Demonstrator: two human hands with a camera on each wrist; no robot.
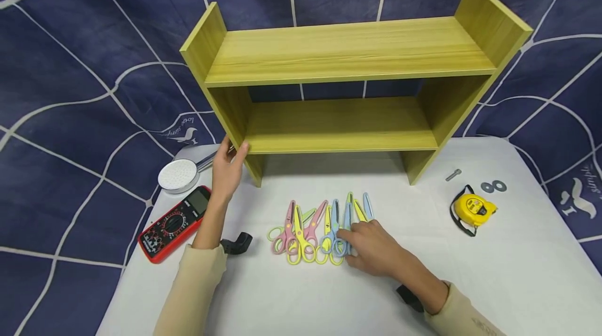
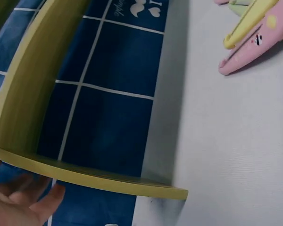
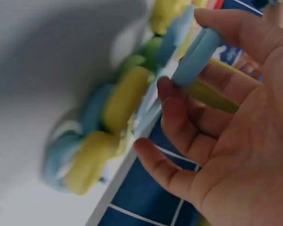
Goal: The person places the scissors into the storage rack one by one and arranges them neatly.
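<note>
My left hand (image 1: 227, 171) is at the left side panel of a wooden shelf (image 1: 348, 140), thumb by the panel's front edge. In the left wrist view, the left hand's fingers (image 2: 49, 203) are fairly straight on the outer side of that panel. Over a row of scissors, my right hand (image 1: 376, 248) pinches blue scissors (image 3: 196, 56) by the handle between thumb and fingers. Pink scissors (image 1: 290, 229), yellow scissors (image 1: 300, 231) and other blue scissors (image 1: 335, 221) lie overlapping to its left, in front of the shelf. The right hand partly covers the row's right end.
Left of the shelf lie a shower head (image 1: 178, 175) and a red multimeter (image 1: 175, 223). On the right are a yellow tape measure (image 1: 472, 209), a bolt (image 1: 453, 174) and two washers (image 1: 494, 186). A white cloth (image 1: 301, 299) covers the table; a blue patterned curtain (image 1: 70, 90) hangs behind.
</note>
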